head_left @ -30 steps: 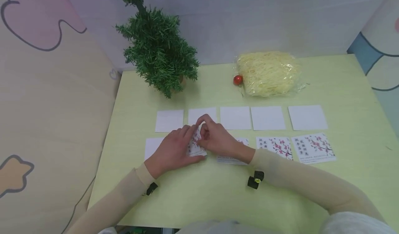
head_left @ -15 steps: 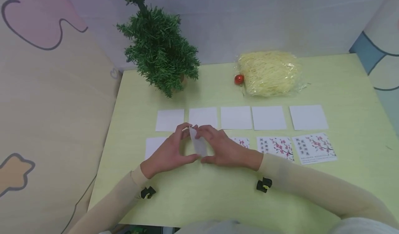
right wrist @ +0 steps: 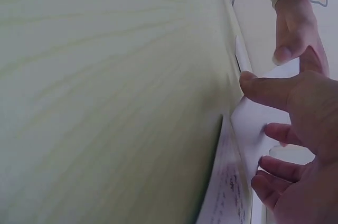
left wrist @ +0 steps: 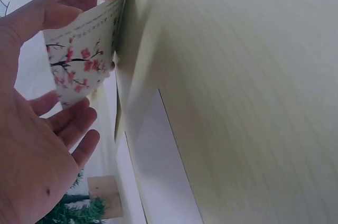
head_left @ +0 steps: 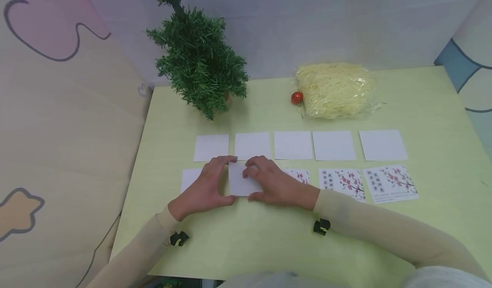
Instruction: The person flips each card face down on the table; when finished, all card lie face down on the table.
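A postcard (head_left: 239, 184) is held between my two hands, its blank white back towards the head camera. In the left wrist view its printed face (left wrist: 82, 63) shows pink blossom branches and small text; the card is raised off the table and slightly bent. My left hand (head_left: 200, 190) holds its left side, thumb at the near edge, fingers at the far edge. My right hand (head_left: 278, 184) holds the right side, thumb at the near edge and fingertips on the white back. Partly under my left hand lies a blank-side-up card (head_left: 189, 179).
A row of several blank-side-up cards (head_left: 293, 145) lies beyond my hands. Blossom cards (head_left: 341, 183) lie to the right, one partly covered by my right hand. Farther back stand a small green tree (head_left: 203, 62), a red ball (head_left: 297, 97) and a bag of yellow shreds (head_left: 334, 91).
The card's blossom side showed at first, under my hands. It was then lifted on edge and turned over, so its white back now faces the head camera.
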Demonstrator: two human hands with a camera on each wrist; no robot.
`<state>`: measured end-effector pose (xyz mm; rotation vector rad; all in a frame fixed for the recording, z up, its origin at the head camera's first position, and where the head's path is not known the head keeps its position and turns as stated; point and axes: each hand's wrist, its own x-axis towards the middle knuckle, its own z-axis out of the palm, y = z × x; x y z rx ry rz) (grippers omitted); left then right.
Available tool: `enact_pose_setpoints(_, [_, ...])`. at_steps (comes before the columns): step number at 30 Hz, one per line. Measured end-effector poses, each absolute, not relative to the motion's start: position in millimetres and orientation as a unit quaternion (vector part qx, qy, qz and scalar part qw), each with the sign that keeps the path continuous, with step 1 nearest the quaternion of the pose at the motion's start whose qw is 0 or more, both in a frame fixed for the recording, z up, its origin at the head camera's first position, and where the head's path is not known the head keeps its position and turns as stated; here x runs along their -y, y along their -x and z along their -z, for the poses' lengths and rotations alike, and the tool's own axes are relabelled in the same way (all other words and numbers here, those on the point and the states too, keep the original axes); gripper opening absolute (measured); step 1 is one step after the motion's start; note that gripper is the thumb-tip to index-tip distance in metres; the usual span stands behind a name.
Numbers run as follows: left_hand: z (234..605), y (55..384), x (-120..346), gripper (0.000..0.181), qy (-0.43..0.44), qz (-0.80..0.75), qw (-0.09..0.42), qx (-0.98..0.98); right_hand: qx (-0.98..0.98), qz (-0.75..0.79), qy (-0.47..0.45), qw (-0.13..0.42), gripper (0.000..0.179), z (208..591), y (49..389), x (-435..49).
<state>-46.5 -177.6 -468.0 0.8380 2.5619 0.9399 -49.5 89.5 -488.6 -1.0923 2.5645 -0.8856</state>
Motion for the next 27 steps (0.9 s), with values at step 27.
enact_pose_setpoints(27, [472, 51, 165, 0.051, -0.387, -0.167, 0.044, -0.906, -0.901, 0.199, 0.381, 0.052, 0.055, 474, 51, -98])
